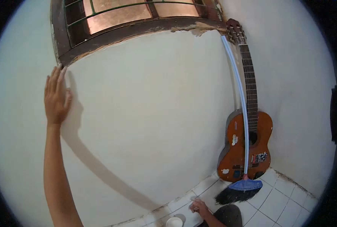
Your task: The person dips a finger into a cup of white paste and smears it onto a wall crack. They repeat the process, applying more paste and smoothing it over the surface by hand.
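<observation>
My left hand (56, 96) is raised against the white wall (138, 102), just below the lower left corner of the brown window frame (117, 33). Its fingers stretch upward and the thumb stands apart; nothing shows in it. Low down, my right hand (201, 208) is beside my dark-clothed knee (229, 215), with its fingers curled in. What it holds, if anything, is too small to make out. A white cup or small bowl (174, 222) stands to the left of that hand, partly cut off by the bottom edge.
An orange-brown guitar (265, 128) with stickers leans in the corner. Before it stands a broom with a light blue handle (237, 77), a blue head and black bristles. White floor tiles (270, 196) meet the wall. Green bars (119, 7) cross the window.
</observation>
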`<state>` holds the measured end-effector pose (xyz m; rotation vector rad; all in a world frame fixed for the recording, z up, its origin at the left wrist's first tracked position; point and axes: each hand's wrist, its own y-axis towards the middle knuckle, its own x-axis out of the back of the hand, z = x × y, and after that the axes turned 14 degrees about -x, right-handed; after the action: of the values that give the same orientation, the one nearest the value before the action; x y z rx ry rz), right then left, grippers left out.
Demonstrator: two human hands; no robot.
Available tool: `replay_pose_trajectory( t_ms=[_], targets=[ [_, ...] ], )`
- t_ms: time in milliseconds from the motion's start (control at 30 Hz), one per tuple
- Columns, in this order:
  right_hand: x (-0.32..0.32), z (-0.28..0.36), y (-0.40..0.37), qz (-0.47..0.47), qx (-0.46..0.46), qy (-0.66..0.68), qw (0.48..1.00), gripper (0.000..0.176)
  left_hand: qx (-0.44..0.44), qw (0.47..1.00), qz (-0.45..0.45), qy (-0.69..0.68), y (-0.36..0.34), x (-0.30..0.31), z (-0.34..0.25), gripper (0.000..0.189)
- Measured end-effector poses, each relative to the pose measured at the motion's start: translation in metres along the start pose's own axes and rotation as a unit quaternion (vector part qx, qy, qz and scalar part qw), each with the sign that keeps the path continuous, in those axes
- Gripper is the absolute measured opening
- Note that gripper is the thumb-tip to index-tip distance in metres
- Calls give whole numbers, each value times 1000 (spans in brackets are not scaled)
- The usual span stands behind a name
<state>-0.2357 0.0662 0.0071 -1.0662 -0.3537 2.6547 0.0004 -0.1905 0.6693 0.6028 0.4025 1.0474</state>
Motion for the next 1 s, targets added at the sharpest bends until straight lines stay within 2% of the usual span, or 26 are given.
replay_pose_trajectory(
  t_ms=[133,200,267,333,400,433,500,600,633,667,700,733,767,800,833,867,900,933,967,1000],
  targets=[
    [-23,11,-9,-48,6,0,999,37,-19,1000,-20,11,-11,-8,10,65],
    [-10,0,7,11,36,-36,999,31,-26,999,10,42,-15,-13,16,60],
    [-11,-4,12,-28,26,-121,992,45,-60,996,1,64,-19,-23,25,54],
    [-21,8,-9,-18,93,-126,988,42,-93,992,-35,80,-21,-35,34,53],
    [-20,11,-13,-28,98,-95,990,39,-147,984,-74,66,-14,-27,31,53],
    [-22,13,-13,-30,88,-86,992,39,-138,986,-47,81,-17,-30,36,50],
    [-22,12,-14,-15,124,-48,991,37,-138,986,-10,93,-21,-29,33,48],
    [-18,8,-17,12,127,-54,990,36,-64,997,-47,-2,-17,-17,-14,48],
    [-18,9,-21,-4,125,-60,990,37,-27,979,-90,-180,-22,0,-49,48],
    [-17,9,-22,3,119,-53,991,37,-73,967,-97,-226,-36,23,-78,53],
    [-15,9,-23,-4,130,-46,991,36,-35,970,-28,-240,-63,56,-111,57],
    [-13,9,-25,-14,135,-40,990,36,-61,971,38,-229,-119,81,-131,62],
    [-16,13,-29,-8,147,1,989,36,-6,950,109,-291,-164,120,-176,76],
    [-18,16,-33,-9,136,3,991,36,14,902,104,-418,-194,155,-224,84],
    [-20,20,-34,-18,129,-1,991,35,88,819,195,-532,-251,186,-253,85],
    [-21,21,-34,-27,125,-8,992,35,78,849,126,-508,-237,217,-305,87],
    [-21,21,-31,-24,120,-3,992,35,173,822,154,-520,-244,245,-338,88],
    [-20,24,-29,-21,120,-7,992,35,275,806,198,-485,-283,276,-364,86],
    [-21,25,-30,-9,146,-6,989,37,419,731,221,-491,-291,304,-384,81],
    [-26,22,-32,5,167,-1,986,39,423,733,227,-482,-296,325,-399,81]
  ],
)
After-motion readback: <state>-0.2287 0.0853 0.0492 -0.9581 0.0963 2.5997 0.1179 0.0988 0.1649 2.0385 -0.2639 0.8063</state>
